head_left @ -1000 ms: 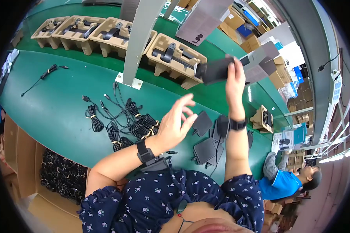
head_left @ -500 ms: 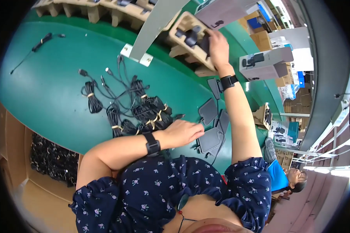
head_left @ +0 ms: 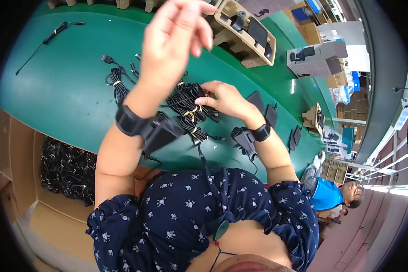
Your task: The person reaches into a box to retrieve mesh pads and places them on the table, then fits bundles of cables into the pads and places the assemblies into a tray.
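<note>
Left hand [head_left: 174, 36]: raised over the table [head_left: 68, 95], fingers loosely bent, nothing seen in it; half a second ago it was low, beside the cable heap. Its fingertips now overlap the near edge of the pulp tray [head_left: 223, 29] in view; contact cannot be told.

Right hand [head_left: 224, 99]: drawn back from the tray, where it was before; fingers and thumb now at the right side of the heap of black cable bundles [head_left: 186, 102]. Whether it has closed on a bundle cannot be told.

Black rectangular piece [head_left: 257, 32]: in the right hand one second ago; now lying in the tray, uncovered, beside a black curved part [head_left: 238, 21].

Cable bundles: black, coiled, with pale ties; in the middle of the table, partly hidden by the left forearm. One separate tied cable [head_left: 45, 40], toward the far left, well apart from the heap.

Flat black plates [head_left: 271, 115]: on the table, right of the heap, partly behind the right wrist.

Cardboard box [head_left: 63, 222]: lower left, holding a mass of black cables [head_left: 68, 172].

Printed carton [head_left: 324, 61]: right of the tray.
</note>
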The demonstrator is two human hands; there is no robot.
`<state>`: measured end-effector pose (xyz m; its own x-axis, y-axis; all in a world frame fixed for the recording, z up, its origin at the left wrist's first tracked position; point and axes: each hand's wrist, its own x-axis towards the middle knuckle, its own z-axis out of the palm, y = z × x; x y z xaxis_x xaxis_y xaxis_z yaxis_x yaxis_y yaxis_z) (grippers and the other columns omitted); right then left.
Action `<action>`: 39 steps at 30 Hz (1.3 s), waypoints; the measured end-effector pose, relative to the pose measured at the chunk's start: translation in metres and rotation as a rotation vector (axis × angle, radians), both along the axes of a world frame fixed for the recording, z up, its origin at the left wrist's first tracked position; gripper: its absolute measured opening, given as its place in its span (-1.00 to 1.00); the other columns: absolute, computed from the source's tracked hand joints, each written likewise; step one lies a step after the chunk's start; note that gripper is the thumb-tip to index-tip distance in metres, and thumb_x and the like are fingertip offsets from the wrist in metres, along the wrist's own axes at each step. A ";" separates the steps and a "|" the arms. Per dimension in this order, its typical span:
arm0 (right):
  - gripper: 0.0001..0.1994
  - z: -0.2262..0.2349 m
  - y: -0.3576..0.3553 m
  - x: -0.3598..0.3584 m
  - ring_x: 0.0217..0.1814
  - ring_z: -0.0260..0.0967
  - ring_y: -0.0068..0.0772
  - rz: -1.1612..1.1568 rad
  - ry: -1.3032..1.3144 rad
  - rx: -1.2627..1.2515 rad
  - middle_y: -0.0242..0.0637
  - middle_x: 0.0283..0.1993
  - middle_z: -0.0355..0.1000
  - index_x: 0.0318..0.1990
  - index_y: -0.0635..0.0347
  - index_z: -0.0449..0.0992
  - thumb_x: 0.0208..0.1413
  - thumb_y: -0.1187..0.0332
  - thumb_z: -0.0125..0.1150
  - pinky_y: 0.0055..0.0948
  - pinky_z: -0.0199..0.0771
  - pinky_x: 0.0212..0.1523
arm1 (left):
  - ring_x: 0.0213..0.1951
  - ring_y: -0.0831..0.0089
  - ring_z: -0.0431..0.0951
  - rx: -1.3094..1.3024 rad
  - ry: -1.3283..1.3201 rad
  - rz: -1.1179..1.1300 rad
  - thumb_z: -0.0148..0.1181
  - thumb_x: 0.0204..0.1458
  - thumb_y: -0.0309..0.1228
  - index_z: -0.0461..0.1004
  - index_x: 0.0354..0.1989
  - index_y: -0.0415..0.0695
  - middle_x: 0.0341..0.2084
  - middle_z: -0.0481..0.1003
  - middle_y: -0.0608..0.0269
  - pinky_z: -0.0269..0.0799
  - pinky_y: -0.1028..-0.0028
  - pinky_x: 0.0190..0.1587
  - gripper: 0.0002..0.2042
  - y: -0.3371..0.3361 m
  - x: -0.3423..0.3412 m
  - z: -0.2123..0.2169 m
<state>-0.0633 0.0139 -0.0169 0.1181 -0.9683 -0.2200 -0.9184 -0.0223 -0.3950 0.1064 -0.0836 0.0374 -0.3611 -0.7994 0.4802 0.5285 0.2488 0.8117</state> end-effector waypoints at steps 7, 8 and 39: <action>-0.78 0.038 0.007 -0.017 -0.39 0.30 -0.61 -0.337 -0.321 -0.483 -0.36 -0.35 0.41 -0.22 0.27 0.44 -0.04 0.40 0.22 -0.64 0.29 -0.38 | 0.01 0.30 0.33 -0.293 -0.544 -0.317 0.15 -0.06 -0.06 0.06 0.21 -0.07 0.03 0.32 0.13 0.20 0.34 0.07 -0.32 -0.018 -0.006 -0.044; -0.80 0.046 0.007 -0.020 -0.40 0.28 -0.68 -0.418 -0.456 -0.521 -0.40 -0.33 0.43 -0.20 0.26 0.45 0.00 0.43 0.18 -0.68 0.28 -0.40 | -0.02 0.34 0.36 -0.255 -0.627 -0.408 0.16 -0.06 -0.11 0.10 0.18 -0.12 -0.01 0.36 0.15 0.24 0.37 0.04 -0.35 -0.013 -0.006 -0.043; -0.68 0.087 -0.103 -0.103 -0.22 0.42 -0.12 -0.513 0.298 -0.529 -0.12 -0.29 0.47 -0.08 0.00 0.44 0.10 0.10 -0.03 -0.31 0.37 -0.22 | -0.58 0.69 0.34 0.395 -0.449 -0.245 -0.04 0.13 -0.35 0.37 -0.23 -0.15 -0.51 0.40 0.38 0.21 0.72 -0.59 -0.84 -0.058 -0.037 -0.119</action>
<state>-0.1660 -0.0892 0.0704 -0.3626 -0.8707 0.3321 -0.9302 0.3163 -0.1864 0.0690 -0.1416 -0.0816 -0.6528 -0.7540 -0.0734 0.1199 -0.1985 0.9727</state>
